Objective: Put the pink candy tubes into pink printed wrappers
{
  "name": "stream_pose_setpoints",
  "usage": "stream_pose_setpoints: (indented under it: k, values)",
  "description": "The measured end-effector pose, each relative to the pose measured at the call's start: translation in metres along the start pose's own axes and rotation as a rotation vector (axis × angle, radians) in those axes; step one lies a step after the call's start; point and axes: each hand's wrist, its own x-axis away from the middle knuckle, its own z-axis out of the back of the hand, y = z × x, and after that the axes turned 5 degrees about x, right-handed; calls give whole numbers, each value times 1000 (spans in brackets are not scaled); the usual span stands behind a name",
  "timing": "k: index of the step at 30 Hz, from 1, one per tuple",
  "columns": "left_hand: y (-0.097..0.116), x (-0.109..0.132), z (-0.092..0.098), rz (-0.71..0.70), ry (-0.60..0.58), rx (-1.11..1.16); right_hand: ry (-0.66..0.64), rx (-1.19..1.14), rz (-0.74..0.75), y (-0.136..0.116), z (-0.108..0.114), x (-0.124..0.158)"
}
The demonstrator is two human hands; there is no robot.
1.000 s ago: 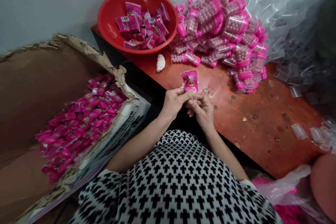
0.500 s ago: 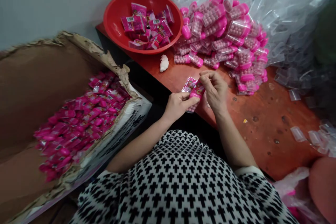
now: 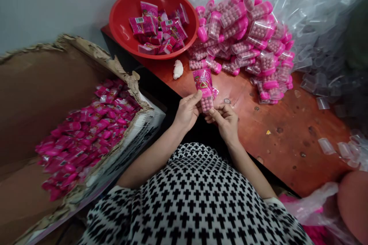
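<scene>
Basically, L hand (image 3: 187, 112) pinches the printed pink sachet (image 3: 203, 81) at the see-through candy-ball tube (image 3: 207, 104), & R hand (image 3: 226, 121) has thumb & fingertips on the tube's lower corner; all of it is by the near edge of the red-brown worktop (image 3: 276, 153). Main risk, I'd say: only fingertips hold it, so a slip could drop it into the dark gap btwn worktop & torn cardboard box (image 3: 31, 95). A hard tug might also split or crease thin film; can't tell how the tube's seated. A second sachet (image 3: 215, 92) is right behind, prob. easy to snag. Beyond: red plastic basin (image 3: 122, 26) w/ printed packets (image 3: 143, 26), next to a heap of pink-capped tubes (image 3: 232, 15) that could roll if bumped. White lump (image 3: 178, 69), unclear what, sits in front of the basin. Loose plastic tubes (image 3: 326, 146) far R, well apart from the hands.
</scene>
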Motion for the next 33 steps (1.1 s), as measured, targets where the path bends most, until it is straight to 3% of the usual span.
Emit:
stream_pose_setpoints:
  k: [5,11,19,27,33]
  values:
    - [-2,0,-2,-31,34,-33,26,-59,-6,4,-1,2]
    - [-5,6,-7,-40,124,-12,181,11,86,4,-4,5]
    - [-4,5,-9,-7,79,-6,180,135,236,19,-3,9]
    - [-19,12,-6,95,-3,-17,142,-151,2,10,-10,5]
    - [-17,15,-4,98,-19,16,91,-154,35,11,-5,0]
